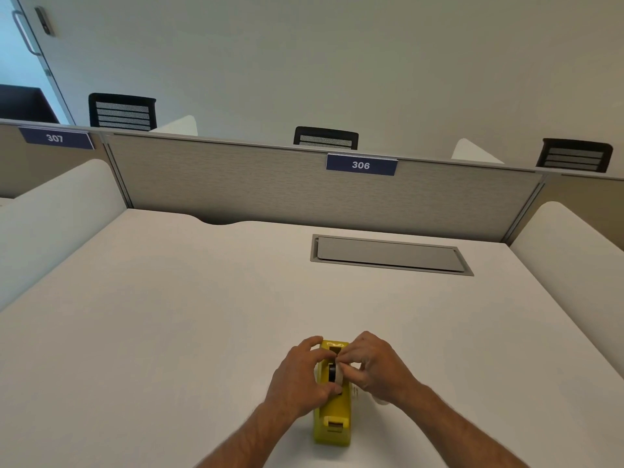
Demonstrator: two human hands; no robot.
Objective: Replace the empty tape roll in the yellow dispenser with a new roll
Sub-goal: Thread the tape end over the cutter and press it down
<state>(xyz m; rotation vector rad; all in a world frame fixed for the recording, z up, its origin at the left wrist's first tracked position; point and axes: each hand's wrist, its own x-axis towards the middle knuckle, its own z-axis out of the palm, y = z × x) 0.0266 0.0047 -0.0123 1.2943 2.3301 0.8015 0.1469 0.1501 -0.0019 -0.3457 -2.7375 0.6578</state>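
The yellow tape dispenser (332, 420) stands on the white desk (169, 332) near the front edge, its cutter end towards me. My left hand (300, 376) grips the dispenser's left side, thumb on its top. My right hand (374, 366) pinches a tape roll (336, 373) with a black hub, which sits in the dispenser's slot. Whether this roll is full or empty cannot be told. Something pale (380, 400) lies on the desk under my right wrist, mostly hidden.
A grey cable hatch (388, 255) is set flush into the desk at the back right. A grey partition (270, 184) labelled 306 closes the far side. White side dividers (574, 244) flank the desk. Black chairs stand beyond the partition.
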